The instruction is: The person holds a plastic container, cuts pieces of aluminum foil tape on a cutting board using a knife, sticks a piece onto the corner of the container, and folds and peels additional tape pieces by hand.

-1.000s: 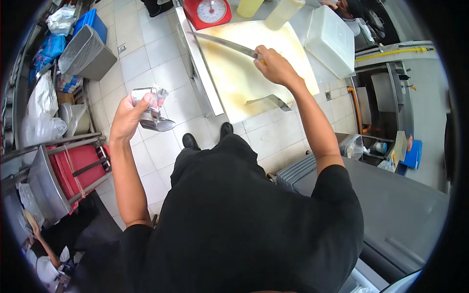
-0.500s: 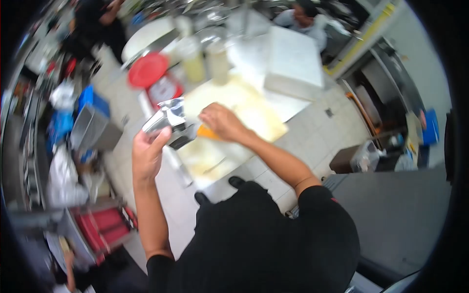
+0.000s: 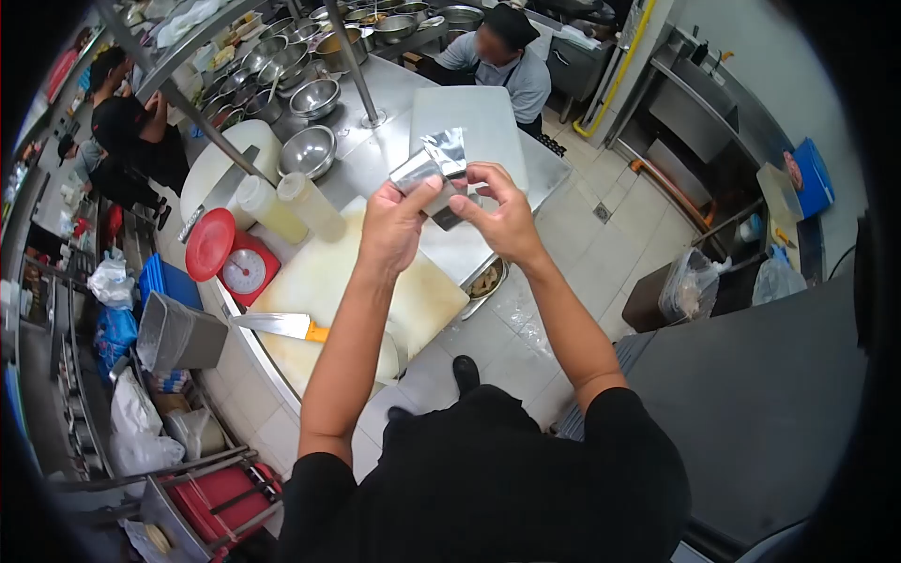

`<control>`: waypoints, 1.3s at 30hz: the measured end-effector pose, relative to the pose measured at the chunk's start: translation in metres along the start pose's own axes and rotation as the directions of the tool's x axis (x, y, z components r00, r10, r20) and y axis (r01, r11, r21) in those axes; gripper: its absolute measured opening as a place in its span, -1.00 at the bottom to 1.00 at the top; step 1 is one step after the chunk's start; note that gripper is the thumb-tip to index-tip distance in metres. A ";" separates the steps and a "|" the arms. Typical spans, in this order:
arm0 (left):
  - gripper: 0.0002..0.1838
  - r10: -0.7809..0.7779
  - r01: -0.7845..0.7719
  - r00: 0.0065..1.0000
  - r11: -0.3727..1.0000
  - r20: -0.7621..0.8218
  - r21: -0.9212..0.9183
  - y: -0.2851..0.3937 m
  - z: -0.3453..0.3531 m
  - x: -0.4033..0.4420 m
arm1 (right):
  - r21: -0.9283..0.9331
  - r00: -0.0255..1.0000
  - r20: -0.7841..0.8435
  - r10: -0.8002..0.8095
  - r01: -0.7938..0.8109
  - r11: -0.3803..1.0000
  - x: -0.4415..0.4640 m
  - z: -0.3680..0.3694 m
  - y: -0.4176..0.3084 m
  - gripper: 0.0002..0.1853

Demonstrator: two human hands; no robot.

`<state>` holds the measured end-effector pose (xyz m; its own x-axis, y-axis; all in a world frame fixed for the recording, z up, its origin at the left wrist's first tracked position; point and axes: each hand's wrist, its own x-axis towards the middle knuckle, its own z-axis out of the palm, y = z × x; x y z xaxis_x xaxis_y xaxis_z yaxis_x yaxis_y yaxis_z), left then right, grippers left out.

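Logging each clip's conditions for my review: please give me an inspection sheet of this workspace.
Surface: steel table, with a stained cutting board on it.
Job's things: silver packet, held up; orange-handled knife lying on the board.
Clutter: red scale, two squeeze bottles, white box, metal bowls.
Grippers: left hand grips the packet; right hand has its fingers at the packet's edge, firmness of hold unclear.
Cables: thin dark line by the right wall, possibly a cable.
Surroundings: tiled floor, lined bin, co-worker across the table.
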<state>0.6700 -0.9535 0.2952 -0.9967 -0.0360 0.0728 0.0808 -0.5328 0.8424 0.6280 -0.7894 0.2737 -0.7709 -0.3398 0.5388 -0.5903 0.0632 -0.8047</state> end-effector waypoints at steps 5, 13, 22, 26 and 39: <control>-0.69 0.024 -0.026 0.999 0.998 0.043 0.055 -0.036 0.006 0.005 | 0.179 0.996 -0.069 0.058 -0.045 0.983 -0.005 -0.003 0.016 -0.74; -0.62 0.148 -0.145 0.985 0.988 -0.088 0.045 -0.067 0.035 0.035 | 0.325 0.921 -0.255 0.294 -0.204 0.923 -0.002 -0.031 0.019 -0.78; -0.53 0.263 -0.217 0.965 0.837 -0.021 0.502 -0.097 0.060 0.143 | 0.576 0.971 0.001 0.238 -0.195 0.794 0.074 -0.080 0.114 -0.69; -0.45 0.085 0.018 0.983 0.838 -0.163 0.546 -0.095 0.078 0.206 | 0.628 0.948 0.093 0.305 -0.294 0.721 0.129 -0.135 0.176 -0.66; -0.76 0.609 -0.051 0.533 0.716 -0.587 0.696 -0.029 0.048 0.087 | 0.357 0.733 -0.017 0.680 -0.631 0.689 0.268 -0.182 0.479 -0.70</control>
<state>0.5818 -0.9011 0.3027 -0.4873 -0.8401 0.2383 0.1144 0.2091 0.9712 0.0953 -0.6793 0.0775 -0.9706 -0.1902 -0.1477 0.1648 -0.0773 -0.9833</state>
